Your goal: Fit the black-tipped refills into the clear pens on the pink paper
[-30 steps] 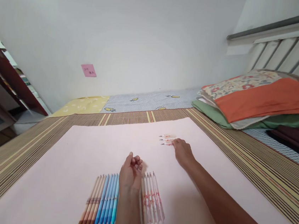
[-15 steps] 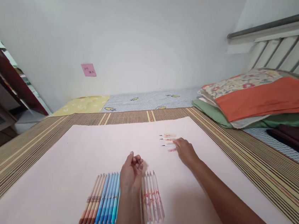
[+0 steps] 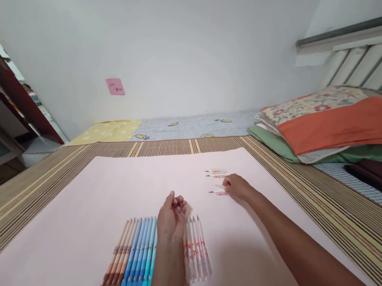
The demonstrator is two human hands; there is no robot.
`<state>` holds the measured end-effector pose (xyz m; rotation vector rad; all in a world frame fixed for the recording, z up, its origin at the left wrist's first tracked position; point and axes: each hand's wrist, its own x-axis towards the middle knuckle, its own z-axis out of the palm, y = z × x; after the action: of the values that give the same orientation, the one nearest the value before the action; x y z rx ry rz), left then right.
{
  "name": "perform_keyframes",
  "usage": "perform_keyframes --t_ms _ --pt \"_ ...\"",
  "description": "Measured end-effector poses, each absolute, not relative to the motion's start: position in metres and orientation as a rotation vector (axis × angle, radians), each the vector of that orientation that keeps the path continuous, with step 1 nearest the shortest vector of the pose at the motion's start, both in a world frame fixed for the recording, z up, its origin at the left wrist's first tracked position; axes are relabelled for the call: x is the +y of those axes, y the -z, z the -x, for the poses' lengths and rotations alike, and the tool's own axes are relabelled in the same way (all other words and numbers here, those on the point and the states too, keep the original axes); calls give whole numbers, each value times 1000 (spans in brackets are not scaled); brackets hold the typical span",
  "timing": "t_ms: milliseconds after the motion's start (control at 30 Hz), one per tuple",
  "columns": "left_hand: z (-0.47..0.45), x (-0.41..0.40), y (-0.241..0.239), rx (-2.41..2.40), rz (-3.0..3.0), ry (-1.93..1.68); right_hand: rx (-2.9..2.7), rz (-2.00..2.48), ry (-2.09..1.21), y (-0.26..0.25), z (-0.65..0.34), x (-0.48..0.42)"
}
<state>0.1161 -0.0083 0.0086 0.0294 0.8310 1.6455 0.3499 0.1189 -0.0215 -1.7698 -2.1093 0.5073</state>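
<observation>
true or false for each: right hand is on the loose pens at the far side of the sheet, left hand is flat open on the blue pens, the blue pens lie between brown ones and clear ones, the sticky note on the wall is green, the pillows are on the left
1. The right hand touches the loose pens far out on the pink sheet. True.
2. The left hand lies flat and open on the blue pens. False: it is loosely curled, raised above the row.
3. The blue pens lie between the brown pens and the clear pens. True.
4. The sticky note on the wall is green. False: it is pink.
5. The pillows are stacked on the left. False: they are on the right.
</observation>
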Motion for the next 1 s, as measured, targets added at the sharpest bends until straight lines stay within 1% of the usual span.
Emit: perform_keyframes --t_ms 200,267,367,467,600,667,700,800,1000 --pt "-123 -8 -13 839 -73 -1623 -2104 1626 -601 -4 -338 107" --pt "-128 -10 -15 876 -150 -1554 -2081 1468 -657 -16 -326 94" --pt "-136 -11 -16 901 -246 -1468 -1983 1056 -815 -31 -299 66" --pt "-138 -10 -14 830 -251 -1548 -1975 949 -929 -36 -275 40" --pt "-134 -7 -11 785 -141 -1631 -1906 940 -956 -33 -273 35" --pt "-132 -5 -10 761 -88 -1660 -1908 984 -902 -27 -286 48" --pt "-132 -5 -10 759 -76 -1675 -1940 1053 -837 -24 -296 58" --pt "-132 -4 -10 821 -86 -1705 -2150 1468 -562 -10 -326 88" --pt "-132 -4 -7 842 -127 -1717 -2278 1618 -557 11 -353 121"
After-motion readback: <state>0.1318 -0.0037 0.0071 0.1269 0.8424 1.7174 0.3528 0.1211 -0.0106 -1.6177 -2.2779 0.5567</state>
